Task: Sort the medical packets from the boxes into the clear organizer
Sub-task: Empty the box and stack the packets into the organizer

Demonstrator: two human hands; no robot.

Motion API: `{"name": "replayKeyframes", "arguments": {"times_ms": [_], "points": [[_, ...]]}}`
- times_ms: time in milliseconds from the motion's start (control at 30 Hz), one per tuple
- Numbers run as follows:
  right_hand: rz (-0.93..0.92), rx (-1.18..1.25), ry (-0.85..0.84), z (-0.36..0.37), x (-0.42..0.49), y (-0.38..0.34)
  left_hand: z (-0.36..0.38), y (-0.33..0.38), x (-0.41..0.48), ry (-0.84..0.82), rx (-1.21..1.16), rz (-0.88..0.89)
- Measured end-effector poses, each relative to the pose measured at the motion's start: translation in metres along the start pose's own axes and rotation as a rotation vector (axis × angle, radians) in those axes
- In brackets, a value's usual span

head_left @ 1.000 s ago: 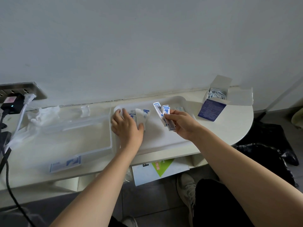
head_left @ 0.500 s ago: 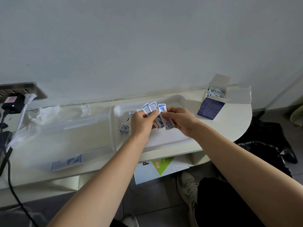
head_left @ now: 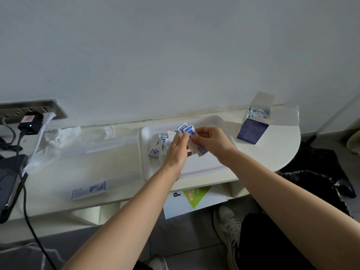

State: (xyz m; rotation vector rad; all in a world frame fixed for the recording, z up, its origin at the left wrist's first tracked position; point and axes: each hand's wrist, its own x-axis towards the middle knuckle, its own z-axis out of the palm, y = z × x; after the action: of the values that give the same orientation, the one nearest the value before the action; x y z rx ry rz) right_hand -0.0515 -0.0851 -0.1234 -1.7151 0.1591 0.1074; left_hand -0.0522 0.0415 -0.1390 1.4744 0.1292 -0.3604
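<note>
Packets (head_left: 188, 131), white with blue print, stand fanned between both hands above a white tray (head_left: 204, 168). The right hand (head_left: 211, 142) curls its fingers and thumb round the lower part of the bundle. The left hand (head_left: 176, 149), its back to the camera, pinches the fan's upper edge with its fingertips. A few loose packets (head_left: 158, 146) lie on the tray just left of the left hand. Farther left of that hand a clear organizer (head_left: 87, 149) lies on the tabletop (head_left: 278, 151), with a blue-and-white strip (head_left: 88, 190) at its near edge. To the right of the right hand, well apart, stands an open blue box (head_left: 252, 131), its top filled with small white and blue pieces.
</note>
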Motion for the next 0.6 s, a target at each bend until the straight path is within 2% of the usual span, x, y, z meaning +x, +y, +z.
{"name": "replayKeyframes", "arguments": {"times_ms": [100, 200, 367, 600], "points": [[-0.183, -0.574, 0.115, -0.007, 0.005, 0.007, -0.013, -0.007, 0.005, 0.135, 0.308, 0.117], [-0.237, -0.807, 0.120, -0.002, 0.007, 0.026, -0.019, -0.017, 0.010, 0.165, 0.593, 0.192], [-0.272, -0.924, -0.003, 0.004, 0.002, 0.047, -0.015, -0.029, 0.011, 0.096, 0.853, 0.188], [-0.198, -0.940, -0.011, -0.018, 0.001, 0.048, -0.012, -0.033, 0.013, 0.111, 0.924, 0.228]]}}
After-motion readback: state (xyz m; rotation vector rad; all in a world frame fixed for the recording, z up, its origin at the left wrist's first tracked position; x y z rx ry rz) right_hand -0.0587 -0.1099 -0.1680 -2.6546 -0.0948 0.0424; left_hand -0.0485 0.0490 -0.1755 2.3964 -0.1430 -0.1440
